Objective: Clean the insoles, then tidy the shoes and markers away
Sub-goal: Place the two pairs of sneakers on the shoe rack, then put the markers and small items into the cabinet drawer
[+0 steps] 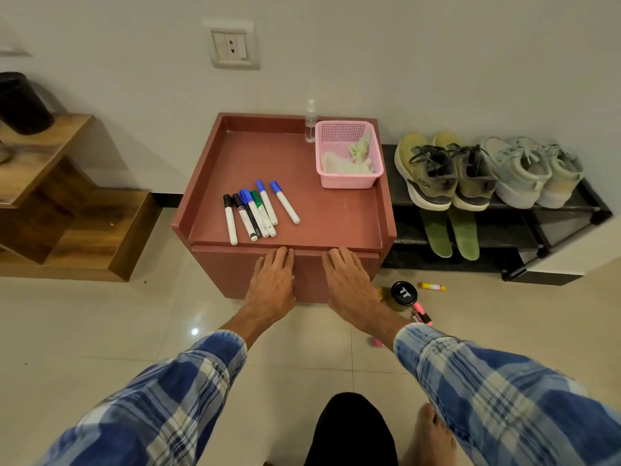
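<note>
Several whiteboard markers (255,210) with black, blue and green caps lie side by side on the front left of the reddish-brown cabinet (322,210). My left hand (272,280) and my right hand (349,280) rest flat with straight fingers on the cabinet's front, fingertips at its top edge. Olive-green shoes (443,173) and pale mint shoes (534,173) stand on the top shelf of the black shoe rack (564,210). Two green insoles (450,233) lie on the shelf below the olive shoes.
A pink basket (349,179) holding cloths sits at the cabinet's back right beside a clear spray bottle (311,122). On the floor right of the cabinet lie a black-lidded jar (403,294), a yellow highlighter (433,286) and a pink highlighter (422,313). Wooden shelving (67,203) stands left.
</note>
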